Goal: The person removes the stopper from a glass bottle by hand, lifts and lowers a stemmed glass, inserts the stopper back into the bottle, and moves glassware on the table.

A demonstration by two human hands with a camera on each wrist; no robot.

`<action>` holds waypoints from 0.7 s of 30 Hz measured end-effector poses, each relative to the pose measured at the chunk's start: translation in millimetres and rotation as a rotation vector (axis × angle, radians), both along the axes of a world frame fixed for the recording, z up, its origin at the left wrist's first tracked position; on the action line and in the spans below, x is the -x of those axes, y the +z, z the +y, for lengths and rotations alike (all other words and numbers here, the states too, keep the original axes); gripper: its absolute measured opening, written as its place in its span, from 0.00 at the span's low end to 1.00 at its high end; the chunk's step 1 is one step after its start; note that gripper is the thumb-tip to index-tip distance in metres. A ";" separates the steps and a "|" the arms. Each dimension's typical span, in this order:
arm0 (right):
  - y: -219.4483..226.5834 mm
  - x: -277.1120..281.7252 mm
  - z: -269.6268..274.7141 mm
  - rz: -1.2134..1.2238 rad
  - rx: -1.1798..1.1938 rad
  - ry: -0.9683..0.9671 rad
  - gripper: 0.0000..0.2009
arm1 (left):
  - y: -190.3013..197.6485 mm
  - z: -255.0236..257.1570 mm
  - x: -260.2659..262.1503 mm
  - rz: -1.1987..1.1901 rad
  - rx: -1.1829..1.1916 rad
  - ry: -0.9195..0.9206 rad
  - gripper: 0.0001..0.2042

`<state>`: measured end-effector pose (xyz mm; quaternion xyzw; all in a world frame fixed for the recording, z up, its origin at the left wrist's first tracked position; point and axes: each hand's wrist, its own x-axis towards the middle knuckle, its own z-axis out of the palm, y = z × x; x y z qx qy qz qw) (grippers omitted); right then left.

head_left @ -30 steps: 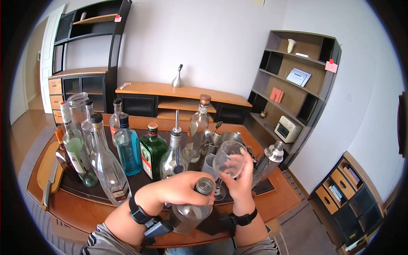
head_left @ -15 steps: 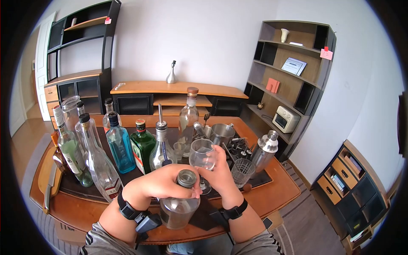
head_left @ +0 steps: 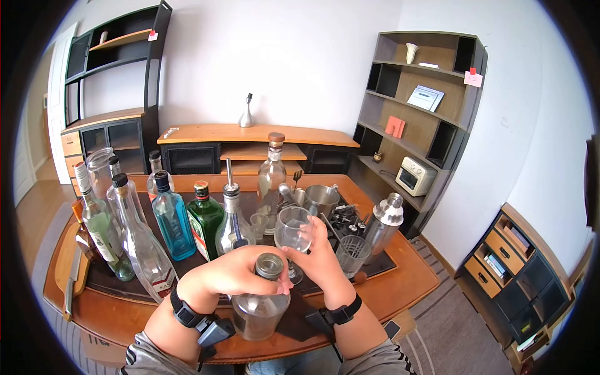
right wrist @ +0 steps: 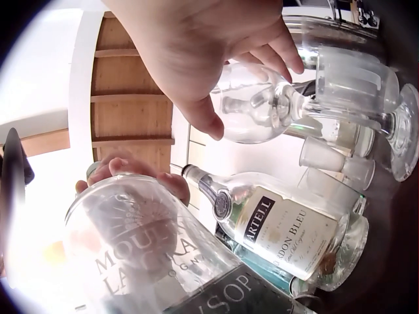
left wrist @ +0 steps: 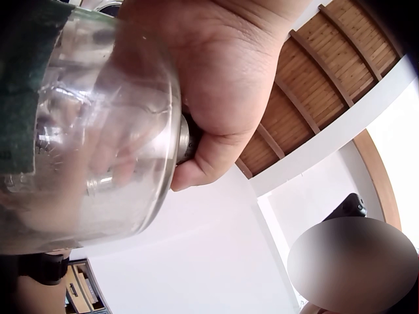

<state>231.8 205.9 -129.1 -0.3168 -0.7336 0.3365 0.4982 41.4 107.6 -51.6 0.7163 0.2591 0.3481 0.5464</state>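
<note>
Nearest you, at the near edge of the wooden surface (head_left: 400,290), stands a squat clear bottle (head_left: 259,312) with a metal screw cap (head_left: 270,265). Your left hand (head_left: 234,275) lies over the top of it, fingers curled round the neck and cap; the left wrist view shows the thumb and fingers wrapped tight against the metal collar above the bottle's rounded glass shoulder. The bottle stands upright, in front of the dark mat (head_left: 194,262) that carries the rest of the bottles.

Just right of the bottle, your right hand (head_left: 322,259) cups a stemmed wine glass (head_left: 294,231). Its fingers are loosely spread about the bowl and stem, with the fingertips touching the glass rather than clenching it. The right wrist view shows the thumb and fingers open around the bowl, and the foot of the glass rests on the mat.

Right of the glass sit a cut-glass tumbler (head_left: 352,253) and, a little farther, a steel cocktail shaker (head_left: 382,226). Left of your hands stands a row of bottles: a tall clear bottle (head_left: 142,247), a blue bottle (head_left: 170,219), a green bottle (head_left: 204,220) and a bottle with a metal pourer (head_left: 231,215). Behind the glass rise a tall corked bottle (head_left: 270,178) and a steel cup (head_left: 321,199).

At the far left edge of the surface, a knife lies on a wooden board (head_left: 69,262). Beyond the surface stand a low wooden sideboard (head_left: 250,134) and, at the far right, an open shelf unit (head_left: 425,112).
</note>
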 end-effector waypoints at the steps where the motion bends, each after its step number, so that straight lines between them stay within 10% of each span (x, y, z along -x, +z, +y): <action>1: 3.7 -1.9 -2.4 -0.074 0.000 -0.033 0.44 | -0.7 0.5 0.4 0.004 0.004 0.001 0.08; 14: 18.1 -15.8 -8.2 -0.111 -0.286 -0.187 0.39 | -2.5 0.4 -0.1 -0.040 0.077 0.035 0.09; 21: 35.7 -79.8 -15.4 0.267 -0.219 -0.386 0.07 | -4.1 3.5 -0.3 -0.051 0.066 0.017 0.10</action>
